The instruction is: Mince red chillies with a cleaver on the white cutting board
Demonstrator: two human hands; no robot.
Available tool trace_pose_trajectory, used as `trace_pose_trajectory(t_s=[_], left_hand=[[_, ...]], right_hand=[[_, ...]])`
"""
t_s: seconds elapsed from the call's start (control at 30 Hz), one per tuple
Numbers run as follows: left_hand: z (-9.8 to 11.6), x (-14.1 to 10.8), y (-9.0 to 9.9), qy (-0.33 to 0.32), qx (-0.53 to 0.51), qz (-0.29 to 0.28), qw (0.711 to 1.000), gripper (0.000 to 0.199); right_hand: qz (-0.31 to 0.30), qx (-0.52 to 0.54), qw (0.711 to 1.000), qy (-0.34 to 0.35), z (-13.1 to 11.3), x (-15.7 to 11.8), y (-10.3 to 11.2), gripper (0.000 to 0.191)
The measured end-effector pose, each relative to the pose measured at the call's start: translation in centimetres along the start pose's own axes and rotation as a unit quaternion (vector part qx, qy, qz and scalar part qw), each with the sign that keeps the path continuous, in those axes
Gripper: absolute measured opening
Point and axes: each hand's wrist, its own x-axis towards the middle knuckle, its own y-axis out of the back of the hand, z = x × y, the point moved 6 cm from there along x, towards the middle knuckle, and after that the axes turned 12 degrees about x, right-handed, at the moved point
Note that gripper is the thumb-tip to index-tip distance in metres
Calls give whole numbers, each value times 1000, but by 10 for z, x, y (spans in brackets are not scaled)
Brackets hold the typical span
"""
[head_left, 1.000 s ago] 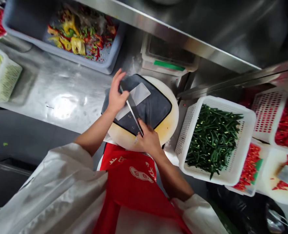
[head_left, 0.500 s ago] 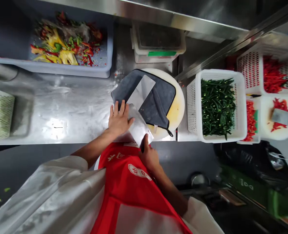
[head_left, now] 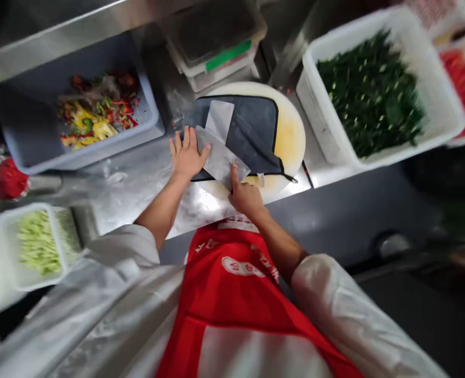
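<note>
At a metal counter [head_left: 137, 181], the left hand [head_left: 187, 159] spreads its fingers flat, palm down, at the left side of a cleaver [head_left: 221, 159], its thumb reaching the blade. The cleaver lies broad face up over a dark cloth [head_left: 251, 128] on a round cutting board [head_left: 293, 128], its far end overlapping the near end of a pale rectangular slab [head_left: 219, 119]. Its long axis slants from the far left down to the near right, toward the right hand [head_left: 246, 198], the nearer to the handle. That hand is curled closed around the largely hidden handle, index finger extended along the blade. A second earlier, the blade stood on edge; half a second ago, it lay flat but reached farther out past the cloth's near edge.
</note>
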Motion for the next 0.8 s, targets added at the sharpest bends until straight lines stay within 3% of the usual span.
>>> trace_pose_trajectory(t_s=[0.17, 0.3, 0.43, 0.6, 0.73, 0.8], left_hand=[[3, -5, -3, -28, 43, -27, 998, 81], [-1, 4, 2, -7, 65, -11, 998, 79], [5, -3, -3, -33, 74, -32, 996, 78], [-2, 4, 1, -9, 69, -17, 997, 79], [4, -9, -6, -48, 70, -37, 996, 80], [5, -5, -4, -53, 68, -31, 996, 82]], right_hand=[[-66, 86, 994, -12, 2, -6, -14, 84], [16, 93, 995, 31, -5, 0, -6, 85], [-63, 115, 991, 12, -1, -6, -23, 85], [18, 111, 993, 46, -8, -1, -2, 86], [-73, 106, 992, 4, -2, -11, -14, 85], [-61, 93, 994, -1, -3, -8, -12, 86]])
